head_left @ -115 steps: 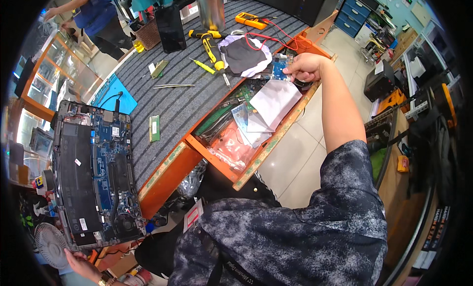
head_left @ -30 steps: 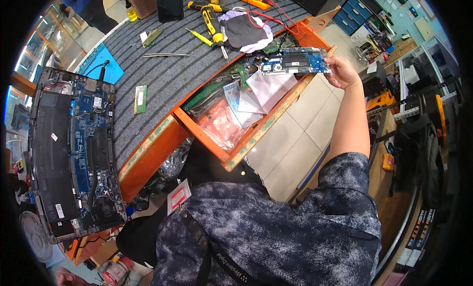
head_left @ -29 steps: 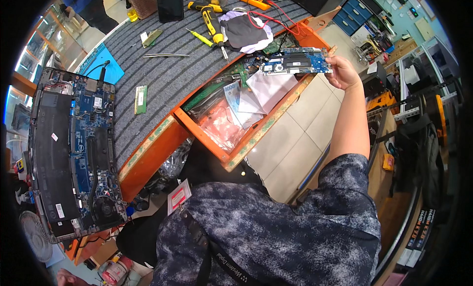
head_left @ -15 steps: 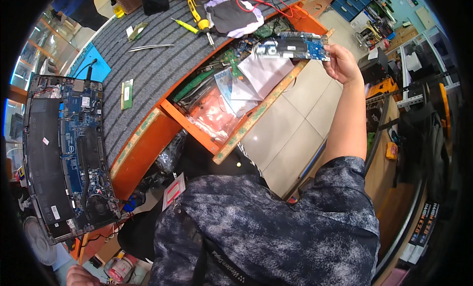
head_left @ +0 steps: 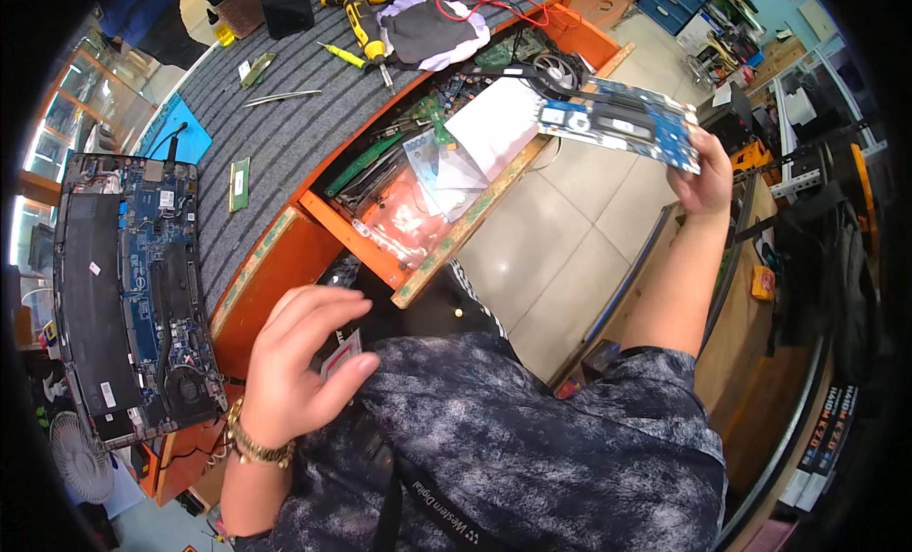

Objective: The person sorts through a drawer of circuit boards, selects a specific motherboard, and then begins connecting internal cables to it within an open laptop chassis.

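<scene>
head view: the right hand (head_left: 704, 172) grips the circuit board (head_left: 622, 124) by its near end. thumb and fingers are pinched tight on that edge; the rest extends unsupported to the left of these fingers, above the floor (head_left: 570, 229) and close to the front edge of the drawer (head_left: 465, 232). the left hand (head_left: 304, 362) has its fingers loosely curved, thumb well apart, and holds nothing visible. contact between its thumb and the badge (head_left: 340, 355) cannot be determined.

caution: the circuit board may tilt or drop if the one-ended grip slackens, because most of its weight probably lies away from the right fingers. a fall would likely end on the floor or in the drawer. hard fingertip pressure could damage small parts at the gripped edge. a low swing could catch the white paper (head_left: 494, 124), left of the right fingers.

count: hands, two. held circuit board, one. drawer, one, ahead of the left fingers and to their right. laptop (head_left: 128, 295) with inner parts exposed, one, left of the left fingers. memory stick (head_left: 240, 183), one, ahead of the left fingers. tweezers (head_left: 282, 98), one pair, beyond the memory stick. cloth bundle (head_left: 427, 29), one, farther ahead. loose boards (head_left: 366, 162) inside the drawer: several, overlapping; exact number cannot be determined.
</scene>
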Tool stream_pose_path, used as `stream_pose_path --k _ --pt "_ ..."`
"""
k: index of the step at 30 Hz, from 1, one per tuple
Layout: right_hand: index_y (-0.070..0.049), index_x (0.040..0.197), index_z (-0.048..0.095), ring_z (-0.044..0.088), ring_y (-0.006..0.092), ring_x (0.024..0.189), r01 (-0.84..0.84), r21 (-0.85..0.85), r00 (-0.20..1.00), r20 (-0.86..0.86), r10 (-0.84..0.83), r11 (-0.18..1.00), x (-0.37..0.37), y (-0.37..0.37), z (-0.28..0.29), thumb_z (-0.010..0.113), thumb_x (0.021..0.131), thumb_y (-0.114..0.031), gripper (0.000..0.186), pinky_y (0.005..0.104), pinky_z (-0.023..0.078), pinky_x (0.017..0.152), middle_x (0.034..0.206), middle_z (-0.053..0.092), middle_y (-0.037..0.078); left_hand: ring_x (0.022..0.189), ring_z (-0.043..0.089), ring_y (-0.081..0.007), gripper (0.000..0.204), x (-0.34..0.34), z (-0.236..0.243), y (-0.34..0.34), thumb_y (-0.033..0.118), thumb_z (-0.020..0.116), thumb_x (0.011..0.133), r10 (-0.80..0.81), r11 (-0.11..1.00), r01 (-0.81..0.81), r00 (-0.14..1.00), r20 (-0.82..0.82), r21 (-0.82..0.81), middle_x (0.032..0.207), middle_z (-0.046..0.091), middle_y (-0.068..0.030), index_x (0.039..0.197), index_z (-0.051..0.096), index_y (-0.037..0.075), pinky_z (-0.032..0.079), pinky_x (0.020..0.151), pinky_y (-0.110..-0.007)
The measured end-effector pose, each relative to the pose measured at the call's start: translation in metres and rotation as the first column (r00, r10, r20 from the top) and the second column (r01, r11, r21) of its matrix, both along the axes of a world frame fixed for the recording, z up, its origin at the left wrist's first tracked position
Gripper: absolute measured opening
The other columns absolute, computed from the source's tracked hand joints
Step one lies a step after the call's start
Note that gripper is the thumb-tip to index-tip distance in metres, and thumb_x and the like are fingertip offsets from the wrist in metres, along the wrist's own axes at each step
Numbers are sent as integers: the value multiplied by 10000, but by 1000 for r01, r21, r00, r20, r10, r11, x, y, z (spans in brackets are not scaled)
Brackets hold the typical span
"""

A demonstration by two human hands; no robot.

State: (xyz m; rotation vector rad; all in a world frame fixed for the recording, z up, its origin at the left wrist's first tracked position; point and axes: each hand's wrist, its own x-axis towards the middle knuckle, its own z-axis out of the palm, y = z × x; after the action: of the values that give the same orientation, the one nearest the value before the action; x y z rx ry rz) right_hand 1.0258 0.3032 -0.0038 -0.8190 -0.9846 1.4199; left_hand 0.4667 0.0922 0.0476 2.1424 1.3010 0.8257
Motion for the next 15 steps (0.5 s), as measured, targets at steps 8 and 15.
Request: stream_pose_path --k 8,15 --pt "232 1144 672 611 196 374 -223 119 974 -17 227 968 -61 -61 -4 712 993 -245 502 292 476 296 872 776 272 1219 780 -305 1015 9 -21 0 736 645 1085 242 792 229 733 635 -566 1516 690 -239 1700 426 -40 634 1032 -418" --pt "213 1180 710 698 257 471 -638 -101 769 -130 626 764 -154 -82 -17 696 1012 -122 375 347 578 379 883 780 253 1152 822 -367 693 15 -37 -31 414 630 1181 296 661 446 584 756 -603 1389 750 -322 1665 441 -44 685 967 -453"
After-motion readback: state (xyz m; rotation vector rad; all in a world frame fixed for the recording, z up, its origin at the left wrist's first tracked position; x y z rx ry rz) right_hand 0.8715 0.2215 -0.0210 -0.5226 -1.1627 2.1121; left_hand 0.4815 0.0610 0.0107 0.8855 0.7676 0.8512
